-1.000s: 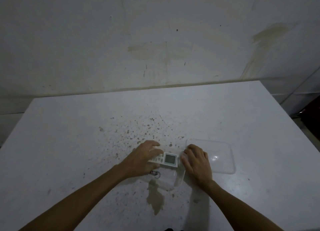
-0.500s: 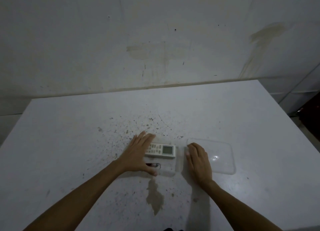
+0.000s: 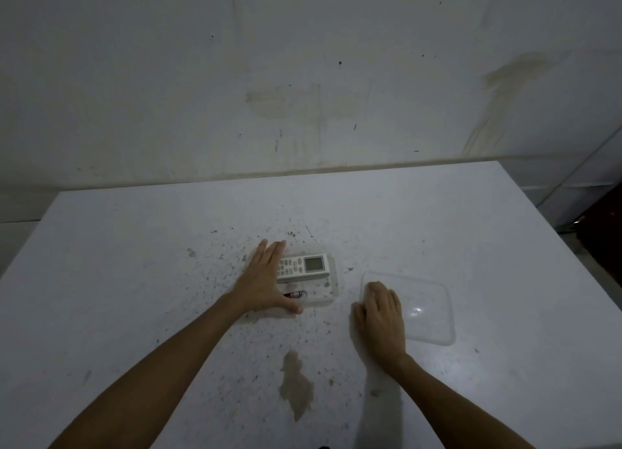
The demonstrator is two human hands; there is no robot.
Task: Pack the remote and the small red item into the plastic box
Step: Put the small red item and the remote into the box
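Both things look packed already: the remote (image 3: 302,268) lies flat along the far side of the clear plastic box (image 3: 331,289), screen end to the right, and the small red item (image 3: 295,294) rests in the near part of the same box, just beside the remote but apart from it. The left hand (image 3: 264,282) is laid flat with its fingers spread and straight, covering the box's left end, the thumb stretched along the near wall right below the red item; it pinches nothing and seems only to steady the box on the worktop (image 3: 134,297). The right hand (image 3: 380,312) rests palm down, fingers loosely together, on the left edge of the clear lid (image 3: 424,309), which lies flat on the worktop just to the right of the box and apart from it. I would judge the closing step is in hand. Next the right hand must get fingertips under the thin lid's rim, lift it, carry it left and seat it square over the box while the left hand gets clear.
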